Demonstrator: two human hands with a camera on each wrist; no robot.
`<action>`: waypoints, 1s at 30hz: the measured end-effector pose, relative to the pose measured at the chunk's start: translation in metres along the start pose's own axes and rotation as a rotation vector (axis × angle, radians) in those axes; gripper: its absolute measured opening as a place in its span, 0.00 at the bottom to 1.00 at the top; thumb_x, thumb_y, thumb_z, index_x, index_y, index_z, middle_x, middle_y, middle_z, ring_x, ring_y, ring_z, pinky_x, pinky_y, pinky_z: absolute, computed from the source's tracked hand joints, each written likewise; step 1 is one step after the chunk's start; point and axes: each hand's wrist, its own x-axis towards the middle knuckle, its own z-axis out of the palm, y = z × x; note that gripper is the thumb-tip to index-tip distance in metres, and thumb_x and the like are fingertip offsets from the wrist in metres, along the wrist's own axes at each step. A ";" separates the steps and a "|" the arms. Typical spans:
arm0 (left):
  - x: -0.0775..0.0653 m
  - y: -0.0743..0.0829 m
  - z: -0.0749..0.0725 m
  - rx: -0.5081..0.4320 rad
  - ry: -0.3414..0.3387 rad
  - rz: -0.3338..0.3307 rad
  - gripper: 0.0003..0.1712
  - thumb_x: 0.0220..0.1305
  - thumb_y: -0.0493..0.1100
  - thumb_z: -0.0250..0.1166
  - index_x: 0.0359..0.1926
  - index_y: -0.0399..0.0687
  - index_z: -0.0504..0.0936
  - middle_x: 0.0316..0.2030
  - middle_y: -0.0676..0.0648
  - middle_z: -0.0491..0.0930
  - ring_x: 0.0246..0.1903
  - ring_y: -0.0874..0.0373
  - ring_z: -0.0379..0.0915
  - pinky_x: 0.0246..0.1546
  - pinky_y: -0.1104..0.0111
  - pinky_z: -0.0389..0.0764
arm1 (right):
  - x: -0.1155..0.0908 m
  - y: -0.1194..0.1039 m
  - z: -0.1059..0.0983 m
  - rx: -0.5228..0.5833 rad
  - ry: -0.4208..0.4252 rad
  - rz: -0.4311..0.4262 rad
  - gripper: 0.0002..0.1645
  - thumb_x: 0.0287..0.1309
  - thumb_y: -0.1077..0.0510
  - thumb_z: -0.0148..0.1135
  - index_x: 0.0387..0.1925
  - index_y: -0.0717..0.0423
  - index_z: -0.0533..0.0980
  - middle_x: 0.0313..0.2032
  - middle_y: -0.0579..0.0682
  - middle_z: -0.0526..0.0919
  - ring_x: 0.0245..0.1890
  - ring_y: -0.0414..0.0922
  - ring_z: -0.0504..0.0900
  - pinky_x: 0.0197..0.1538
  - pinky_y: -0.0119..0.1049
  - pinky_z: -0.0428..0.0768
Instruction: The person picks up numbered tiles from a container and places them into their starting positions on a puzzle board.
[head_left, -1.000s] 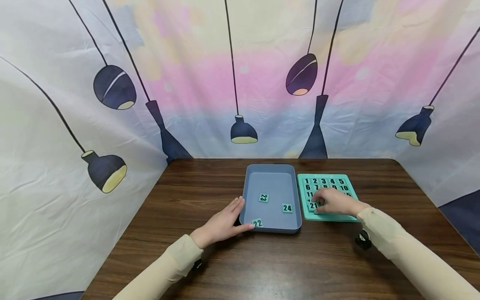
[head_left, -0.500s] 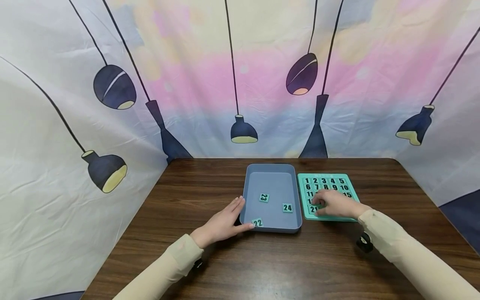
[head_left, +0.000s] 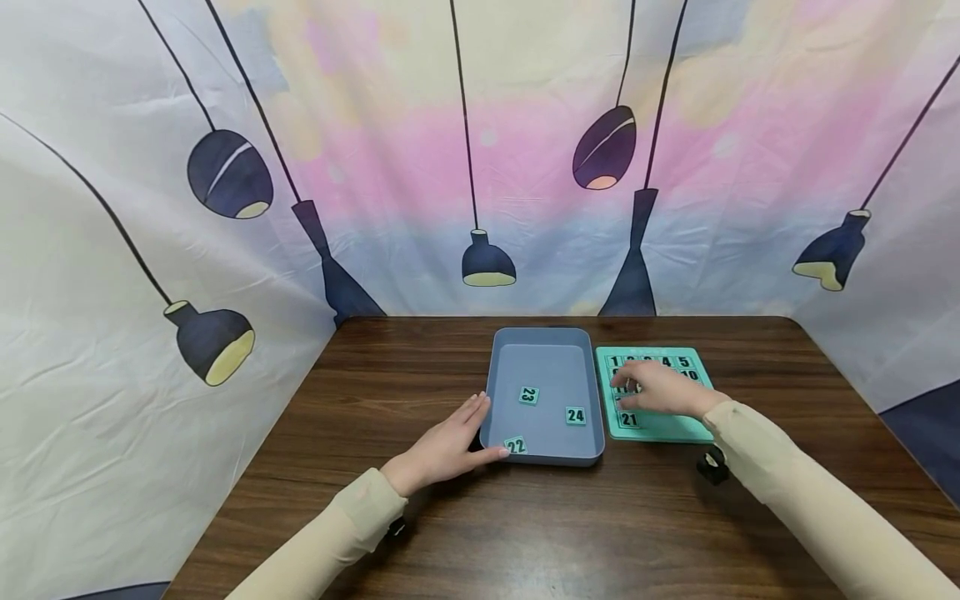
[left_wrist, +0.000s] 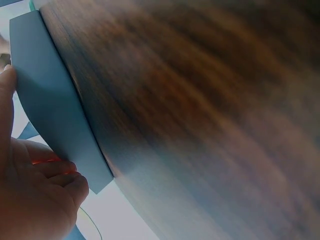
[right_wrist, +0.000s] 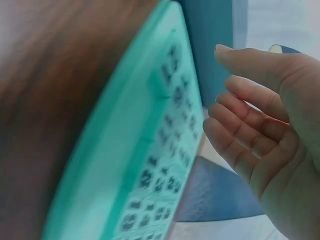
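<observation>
My left hand [head_left: 448, 450] rests on the left front corner of a blue-grey tray [head_left: 540, 358], fingers along its side and thumb over the front rim. Inside the tray lie number tiles: 23 [head_left: 528, 395], 24 [head_left: 575, 416] and 22 [head_left: 515, 446], the last near my thumb. My right hand [head_left: 660, 388] hovers over a turquoise number board [head_left: 667, 430], fingers loosely bent and nothing between them, as the right wrist view also shows. Tile 21 [head_left: 628, 420] sits at the left of the board's bottom row; the rest of that row is bare. My hand hides several middle tiles.
A dark wooden table [head_left: 525, 533] carries the tray and board, which stand side by side near its back edge. Behind it hangs a cloth backdrop [head_left: 405, 167] printed with lamps.
My right fingers have come away from tile 21, which now lies flat in the board. The right hand has lifted and shifted slightly back and left. My left hand stays put.
</observation>
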 end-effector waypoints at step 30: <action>-0.002 0.001 -0.002 0.001 -0.004 -0.004 0.56 0.68 0.74 0.54 0.79 0.37 0.51 0.78 0.38 0.47 0.78 0.49 0.41 0.71 0.54 0.59 | 0.099 -0.079 0.042 -0.024 -0.167 -0.050 0.18 0.59 0.58 0.73 0.50 0.61 0.83 0.36 0.46 0.84 0.36 0.39 0.81 0.42 0.37 0.80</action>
